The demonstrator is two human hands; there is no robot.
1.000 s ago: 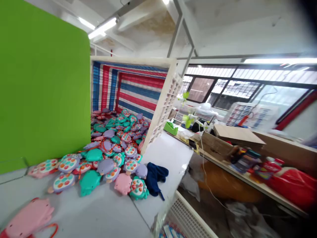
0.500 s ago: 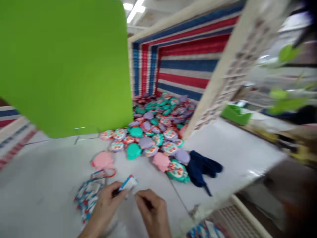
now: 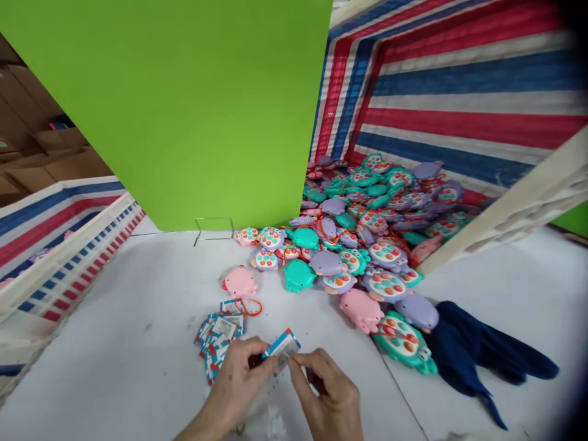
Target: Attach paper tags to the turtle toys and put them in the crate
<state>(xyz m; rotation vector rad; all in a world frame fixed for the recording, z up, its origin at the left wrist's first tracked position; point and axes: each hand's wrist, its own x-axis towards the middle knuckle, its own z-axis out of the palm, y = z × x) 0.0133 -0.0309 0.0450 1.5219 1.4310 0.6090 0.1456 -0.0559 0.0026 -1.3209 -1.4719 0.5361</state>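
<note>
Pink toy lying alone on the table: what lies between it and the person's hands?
In the head view, a pile of small cards and an orange cord loop lie between the pink toy and the hands.

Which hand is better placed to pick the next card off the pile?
Left, probably. The left hand sits right beside the pile of cards, though it pinches the card. The right hand lies farther away, its fingers touching that card's other edge.
</note>
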